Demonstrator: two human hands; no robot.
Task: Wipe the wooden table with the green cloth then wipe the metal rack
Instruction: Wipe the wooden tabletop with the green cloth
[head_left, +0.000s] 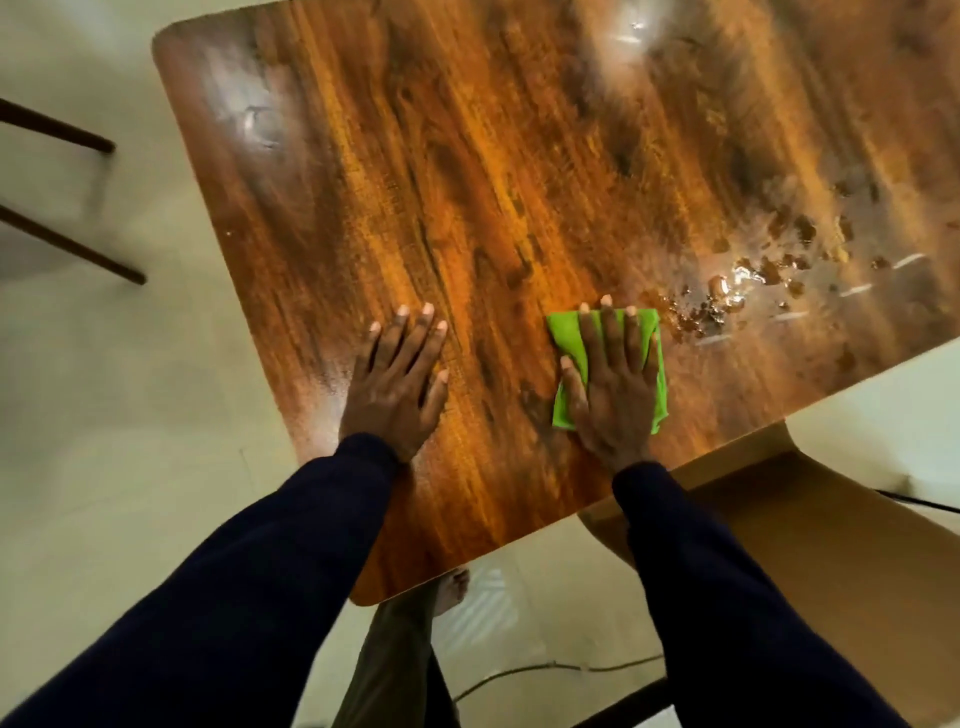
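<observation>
Green cloth (566, 332) lies under flat right hand (613, 379); left hand (400, 379) flat on wooden table (519, 156).

Wooden table (467, 182): glossy varnished top, strong brown-orange grain, glare patches, wet droplets and smears (727, 301) on the right side. Green cloth (563, 332): matt, soft-looking fabric, folded flat. Floor (104, 389) pale, smooth with slight sheen; cardboard (805, 519) under the table edge plain brown, matt.
</observation>
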